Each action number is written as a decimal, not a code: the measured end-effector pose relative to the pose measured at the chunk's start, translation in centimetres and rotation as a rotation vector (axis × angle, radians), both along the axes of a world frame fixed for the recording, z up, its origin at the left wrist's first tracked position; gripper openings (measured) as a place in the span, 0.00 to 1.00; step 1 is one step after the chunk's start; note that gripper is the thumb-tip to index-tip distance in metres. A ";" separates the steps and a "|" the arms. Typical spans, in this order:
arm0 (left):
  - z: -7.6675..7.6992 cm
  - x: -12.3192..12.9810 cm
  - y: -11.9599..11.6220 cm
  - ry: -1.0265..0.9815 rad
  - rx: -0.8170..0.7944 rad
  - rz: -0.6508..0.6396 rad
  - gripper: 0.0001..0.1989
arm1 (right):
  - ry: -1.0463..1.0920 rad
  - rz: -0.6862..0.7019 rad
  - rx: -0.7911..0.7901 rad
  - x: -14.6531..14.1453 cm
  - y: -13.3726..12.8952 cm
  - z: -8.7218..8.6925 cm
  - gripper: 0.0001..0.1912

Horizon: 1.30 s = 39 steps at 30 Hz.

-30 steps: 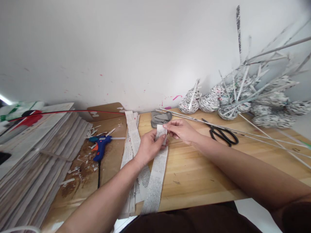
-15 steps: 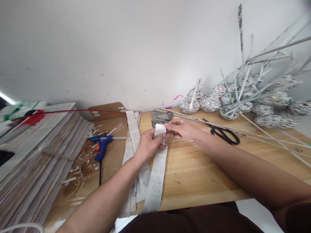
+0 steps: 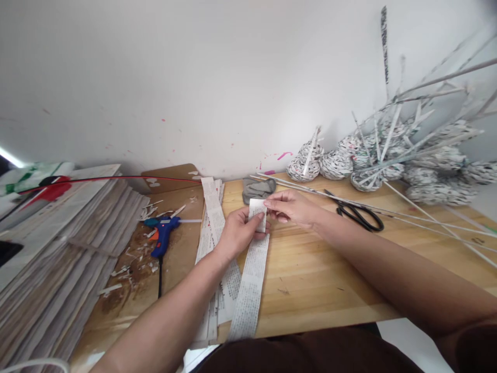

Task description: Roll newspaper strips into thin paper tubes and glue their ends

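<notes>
A long strip of printed newspaper runs from my hands down past the table's front edge. My left hand grips it near the top end, thumb across the front and fingers behind. At the strip's upper right corner, my right hand pinches the edge between thumb and fingertips. More newspaper strips lie in a pile just left of my left hand, partly under my forearm. A grey cloth rests on the table right behind the strip's top end.
A blue glue gun lies on a stained cardboard sheet with paper scraps. Further left is a tall newspaper stack. Black scissors and long paper sticks lie to the right, below several woven paper pieces.
The top of the strip and my left hand have shifted very slightly to the right. My right hand stays at the corner, almost unmoved.
</notes>
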State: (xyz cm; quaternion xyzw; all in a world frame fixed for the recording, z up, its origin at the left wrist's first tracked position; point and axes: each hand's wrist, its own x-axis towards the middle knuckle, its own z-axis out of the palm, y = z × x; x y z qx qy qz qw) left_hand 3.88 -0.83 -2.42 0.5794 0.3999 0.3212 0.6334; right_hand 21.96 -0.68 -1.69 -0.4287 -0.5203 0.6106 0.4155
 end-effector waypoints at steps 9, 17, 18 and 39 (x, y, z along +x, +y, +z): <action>0.1 0.3 -0.4 -0.018 -0.009 -0.013 0.18 | 0.106 -0.271 -0.079 -0.9 -0.2 0.3 0.19; 1.5 -0.4 -0.6 0.100 -0.018 -0.180 0.15 | 0.190 -0.333 -0.067 -0.1 0.4 0.9 0.18; 1.7 -0.7 -0.5 0.132 -0.031 -0.236 0.14 | 0.192 -0.335 -0.070 0.0 0.5 0.9 0.17; 1.0 0.0 -0.4 -0.070 -0.243 -0.007 0.18 | 0.105 -0.311 -0.051 -2.5 -1.3 0.3 0.23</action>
